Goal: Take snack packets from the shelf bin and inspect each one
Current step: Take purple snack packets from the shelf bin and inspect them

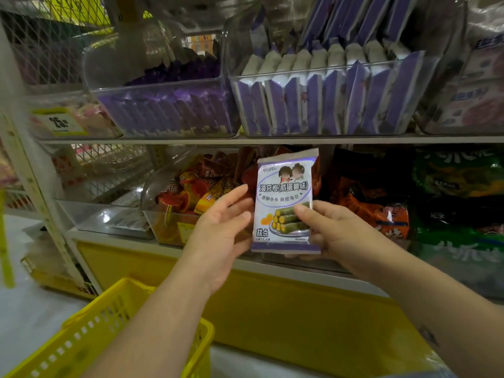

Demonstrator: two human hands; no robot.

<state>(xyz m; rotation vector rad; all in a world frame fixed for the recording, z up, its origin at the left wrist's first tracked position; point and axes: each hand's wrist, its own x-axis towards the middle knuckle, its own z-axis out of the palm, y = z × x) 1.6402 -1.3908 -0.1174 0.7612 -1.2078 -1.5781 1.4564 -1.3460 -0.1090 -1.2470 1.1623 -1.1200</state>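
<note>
One snack packet [285,203] is out, upright and face-on, the right hand [327,233] with its grip pinching the five o'clock corner; the left hand [221,225] lies slack-fingered at nine o'clock. Inspection seems underway; many packets remain in the shelf bin [300,70] at twelve o'clock.

The right grip [335,236] was raised forward and pinched a snack packet [285,192], thumb across its front. The left grip [226,222] hovered just beside it, fingers straight, palm inward.

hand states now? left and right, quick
Left hand: open, fingers straight beside the snack packet; contact unclear.
Right hand: pinches the packet, thumb on its front.
</note>
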